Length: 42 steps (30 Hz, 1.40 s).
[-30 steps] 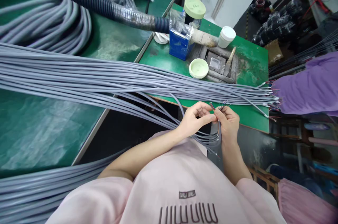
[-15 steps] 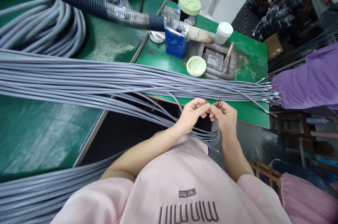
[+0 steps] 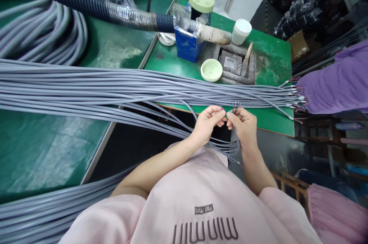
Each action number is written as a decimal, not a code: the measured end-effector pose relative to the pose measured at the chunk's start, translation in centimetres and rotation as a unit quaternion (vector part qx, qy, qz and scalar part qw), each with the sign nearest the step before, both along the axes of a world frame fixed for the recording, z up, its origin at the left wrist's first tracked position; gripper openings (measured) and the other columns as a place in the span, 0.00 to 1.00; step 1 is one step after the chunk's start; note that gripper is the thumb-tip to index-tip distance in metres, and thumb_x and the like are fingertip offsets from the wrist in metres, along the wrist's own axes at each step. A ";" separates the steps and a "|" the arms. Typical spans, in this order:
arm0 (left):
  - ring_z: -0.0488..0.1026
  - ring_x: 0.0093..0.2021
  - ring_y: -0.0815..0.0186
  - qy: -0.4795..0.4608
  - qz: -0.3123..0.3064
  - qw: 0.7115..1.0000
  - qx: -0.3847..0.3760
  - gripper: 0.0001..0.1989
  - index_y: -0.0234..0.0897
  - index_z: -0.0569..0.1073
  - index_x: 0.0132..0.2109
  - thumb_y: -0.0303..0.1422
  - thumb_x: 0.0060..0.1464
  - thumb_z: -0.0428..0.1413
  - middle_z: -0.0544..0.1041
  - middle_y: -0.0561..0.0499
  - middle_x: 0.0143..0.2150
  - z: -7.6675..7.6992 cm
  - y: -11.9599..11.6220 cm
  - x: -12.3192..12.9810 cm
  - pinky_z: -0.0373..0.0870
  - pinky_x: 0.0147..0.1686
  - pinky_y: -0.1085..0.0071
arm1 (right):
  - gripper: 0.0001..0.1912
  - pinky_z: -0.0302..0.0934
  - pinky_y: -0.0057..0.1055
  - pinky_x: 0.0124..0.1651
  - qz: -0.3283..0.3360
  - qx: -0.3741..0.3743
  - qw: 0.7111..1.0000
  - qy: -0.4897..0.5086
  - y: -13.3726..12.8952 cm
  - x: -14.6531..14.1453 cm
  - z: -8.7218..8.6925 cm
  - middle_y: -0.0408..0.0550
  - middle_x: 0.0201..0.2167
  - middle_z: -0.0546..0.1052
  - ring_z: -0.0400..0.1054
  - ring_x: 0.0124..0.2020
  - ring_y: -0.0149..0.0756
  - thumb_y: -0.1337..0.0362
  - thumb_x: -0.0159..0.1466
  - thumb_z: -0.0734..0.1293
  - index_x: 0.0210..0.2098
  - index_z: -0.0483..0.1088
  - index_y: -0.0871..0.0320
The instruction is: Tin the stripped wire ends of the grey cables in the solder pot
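In front of my chest, my left hand (image 3: 209, 123) pinches the tips of thin coloured wires between thumb and forefinger. Close beside it, my right hand (image 3: 243, 124) is closed around the stripped end of a grey cable, and its thin dark and coloured wires (image 3: 235, 107) fan up past the fingertips. The cable runs down from my right palm and bends back left with several other grey cables (image 3: 224, 146). Just beyond my hands a thick bundle of grey cables (image 3: 161, 87) lies across the green table (image 3: 273, 58), its stripped ends (image 3: 297, 98) at the right edge.
A solder pot (image 3: 231, 63) with a brush (image 3: 247, 58) stands behind the bundle, near a pale green dish (image 3: 211, 70), a white jar (image 3: 241, 31) and a blue box (image 3: 186, 45). A ribbed hose (image 3: 129, 16) crosses above. A person's purple sleeve (image 3: 333, 87) is at right.
My hands keep their pinch, with a slightly wider gap between the fingertips. The view has shifted a little, so the table items appear slightly further left.
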<state>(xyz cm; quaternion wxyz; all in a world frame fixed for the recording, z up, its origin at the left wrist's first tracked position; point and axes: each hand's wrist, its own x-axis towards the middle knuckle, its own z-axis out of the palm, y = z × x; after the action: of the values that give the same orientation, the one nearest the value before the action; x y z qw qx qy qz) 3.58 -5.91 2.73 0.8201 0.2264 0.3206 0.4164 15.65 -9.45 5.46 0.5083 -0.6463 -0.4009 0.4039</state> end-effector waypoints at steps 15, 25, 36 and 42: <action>0.68 0.23 0.76 -0.003 0.000 1.000 -0.008 0.14 0.35 0.71 0.34 0.37 0.45 0.66 0.73 0.57 0.24 -0.3 0.1 0.2 0.64 0.26 0.78 | 0.10 0.61 0.22 0.19 0.002 -0.005 1.000 0.011 0.1 -0.1 -0.1 0.38 0.15 0.72 0.63 0.15 0.24 0.60 0.57 0.71 0.25 0.70 0.59; 0.67 0.23 0.76 -0.007 0.001 1.000 -0.005 0.12 0.34 0.70 0.32 0.35 0.47 0.64 0.72 0.57 0.24 -0.5 0.2 0.5 0.64 0.26 0.78 | 0.09 0.60 0.21 0.19 0.007 -0.010 1.000 0.028 0.3 -0.2 -0.2 0.37 0.15 0.72 0.63 0.15 0.24 0.61 0.57 0.71 0.25 0.69 0.59; 0.66 0.22 0.76 -0.014 0.001 1.000 -0.021 0.13 0.34 0.68 0.30 0.36 0.49 0.63 0.71 0.57 0.23 -0.7 0.0 0.8 0.62 0.25 0.78 | 0.09 0.57 0.20 0.17 0.009 -0.024 0.999 0.027 0.6 -0.2 -0.2 0.36 0.13 0.70 0.61 0.13 0.22 0.63 0.57 0.69 0.24 0.67 0.58; 0.66 0.22 0.76 -0.007 0.008 1.000 -0.022 0.13 0.34 0.68 0.30 0.37 0.48 0.64 0.72 0.57 0.24 -0.8 0.0 0.9 0.62 0.25 0.78 | 0.09 0.57 0.20 0.18 0.005 -0.018 0.999 0.032 0.7 -0.3 -0.5 0.35 0.13 0.70 0.61 0.13 0.22 0.63 0.58 0.69 0.24 0.67 0.59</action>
<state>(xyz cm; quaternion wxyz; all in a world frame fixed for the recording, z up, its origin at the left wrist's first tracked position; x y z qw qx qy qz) 4.49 -5.93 1.98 0.8238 0.2029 0.3260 0.4171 15.38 -8.73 4.98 0.5074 -0.6401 -0.3800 0.4341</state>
